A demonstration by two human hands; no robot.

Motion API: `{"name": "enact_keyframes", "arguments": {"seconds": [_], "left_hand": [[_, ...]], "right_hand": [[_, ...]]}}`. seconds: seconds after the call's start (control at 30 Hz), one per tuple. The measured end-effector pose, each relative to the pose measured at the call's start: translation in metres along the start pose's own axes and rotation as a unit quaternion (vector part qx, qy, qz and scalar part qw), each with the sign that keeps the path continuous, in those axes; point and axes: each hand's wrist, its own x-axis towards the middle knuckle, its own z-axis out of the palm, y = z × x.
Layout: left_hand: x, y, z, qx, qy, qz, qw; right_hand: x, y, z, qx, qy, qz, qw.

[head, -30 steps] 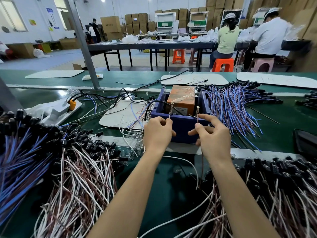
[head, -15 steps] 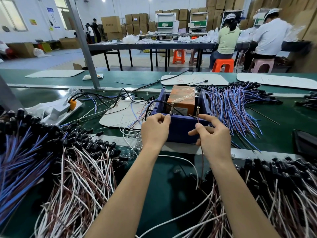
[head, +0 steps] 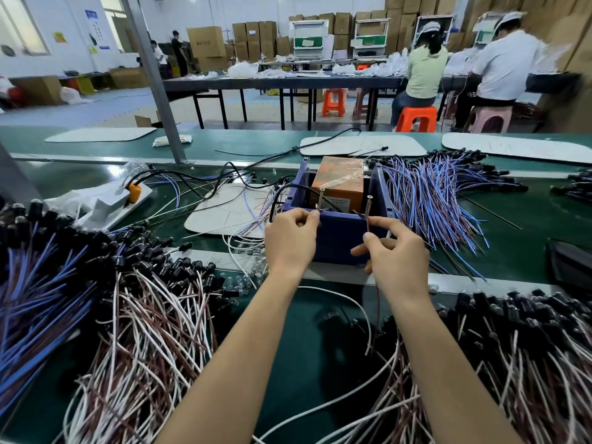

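Pinches a thin brown wire (head: 377, 302) between thumb and forefinger of the right hand (head: 397, 254), remaining fingers loosely curled, with the wire's top end right at the foot of the right upright threaded metal screw (head: 368, 206). Closes the left hand (head: 290, 241) in a fingertip pinch at the base of the left upright threaded metal screw (head: 320, 200); cannot tell what sits in that pinch, hidden behind the knuckles. Finds both screws on the near rim of the dark blue plastic box (head: 339, 241), with an orange film-wrapped block (head: 339, 184) inside.

Looks like a contact step, one lead end to each screw. To do it well: press each end flat into the thread, steady both wrists, touch both at once, and avoid bridging the two screws with wire or fingertip.

For edges, mind the box's near wall right in front of the knuckles and the silver metal rail (head: 474, 280) crossing just under the wrists. For room, little to the right, with the bundle of blue and purple wires (head: 432, 193) lying against the box; little below either forearm, over heaps of brown and white wires with black caps (head: 144, 331). Best clearance: straight back along the bare green belt (head: 304, 347) between the forearms, minding the looping white wire (head: 352, 302) there.
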Motion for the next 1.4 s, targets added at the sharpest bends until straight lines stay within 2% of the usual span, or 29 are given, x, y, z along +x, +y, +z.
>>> {"name": "enact_keyframes", "arguments": {"seconds": [0.3,0.9,1.1,1.17,1.27,1.33,1.4], "left_hand": [[0.001,-0.001,0.0,-0.006,-0.008,-0.005,1.0],[0.001,-0.003,0.0,-0.015,-0.013,-0.006,1.0],[-0.004,0.009,-0.008,-0.017,-0.014,-0.011,1.0],[-0.009,0.031,-0.023,-0.088,0.013,0.025,0.996],[-0.022,0.07,-0.057,-0.245,0.049,0.168,0.954],[-0.035,0.087,-0.073,-0.291,0.04,0.225,0.929],[-0.045,0.097,-0.082,-0.285,-0.005,0.224,0.932]], "right_hand": [[0.003,0.006,0.002,-0.034,-0.013,0.045,0.998],[0.002,0.004,0.0,-0.024,-0.002,0.04,0.999],[0.004,0.001,-0.003,-0.008,-0.016,0.065,0.998],[0.006,-0.007,-0.008,0.004,-0.048,0.084,0.995],[0.007,-0.028,-0.025,0.047,-0.09,0.111,0.989],[0.004,-0.05,-0.042,0.081,-0.093,0.116,0.986],[-0.003,-0.076,-0.06,0.124,-0.09,0.082,0.985]]}}
